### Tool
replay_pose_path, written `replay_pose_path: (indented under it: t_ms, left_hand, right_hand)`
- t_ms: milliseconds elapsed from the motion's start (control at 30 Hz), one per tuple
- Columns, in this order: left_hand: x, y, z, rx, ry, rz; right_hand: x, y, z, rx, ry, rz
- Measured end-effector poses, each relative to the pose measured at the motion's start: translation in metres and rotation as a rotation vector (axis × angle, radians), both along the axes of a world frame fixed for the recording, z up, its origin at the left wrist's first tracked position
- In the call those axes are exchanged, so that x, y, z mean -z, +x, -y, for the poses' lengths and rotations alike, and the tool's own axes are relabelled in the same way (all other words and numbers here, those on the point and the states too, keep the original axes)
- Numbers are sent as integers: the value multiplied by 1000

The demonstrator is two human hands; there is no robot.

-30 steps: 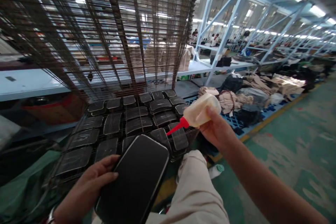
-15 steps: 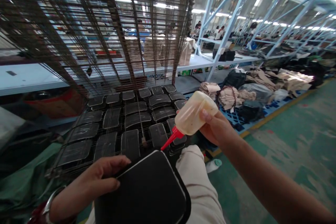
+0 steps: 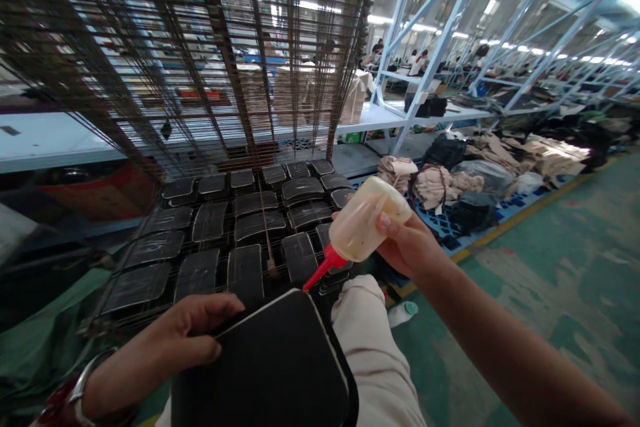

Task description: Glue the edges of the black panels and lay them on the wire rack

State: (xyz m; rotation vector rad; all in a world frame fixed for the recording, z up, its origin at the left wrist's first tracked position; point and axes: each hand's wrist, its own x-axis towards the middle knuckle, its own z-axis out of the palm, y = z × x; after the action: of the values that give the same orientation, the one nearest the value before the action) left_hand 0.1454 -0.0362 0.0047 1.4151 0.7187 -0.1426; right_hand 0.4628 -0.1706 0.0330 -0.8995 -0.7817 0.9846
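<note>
My right hand (image 3: pixel 407 240) is wrapped round a translucent glue bottle (image 3: pixel 363 220) with pale contents, tilted so its red nozzle (image 3: pixel 323 267) points down to the left. The nozzle tip is at the top corner of a black rounded panel (image 3: pixel 265 367) near my lap. A thin white line follows the panel's edge on both sides of that corner. My left hand (image 3: pixel 185 327) grips the panel's left edge, thumb on top and fingers partly hidden behind it. Just beyond lie several similar black pieces (image 3: pixel 245 270) with pale edges on a wire rack.
A wire-mesh rack (image 3: pixel 240 47) stands raised ahead. Behind it runs a light-blue bench (image 3: pixel 45 140). Folded fabric bundles (image 3: pixel 433 187) lie on a blue pallet to the right. A small white bottle (image 3: pixel 403 313) is on the green floor by my knee. People work far back.
The view has shifted slightly. The nozzle stays at the panel's top corner, and both hands keep their holds with little visible movement.
</note>
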Motion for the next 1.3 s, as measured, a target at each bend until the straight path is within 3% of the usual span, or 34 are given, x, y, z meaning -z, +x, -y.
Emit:
replay_pose_path:
  t_ms: [433, 1033, 1300]
  left_hand:
    - [1, -3, -8, -25, -126, 98]
    - [9, -10, -21, -354, -279, 113]
    - [15, -15, -22, -606, -274, 80]
  right_hand:
    - [3, -3, -1, -67, 0, 15]
    - [10, -6, 14, -55, -73, -32]
    - [19, -4, 14, 41, -47, -119]
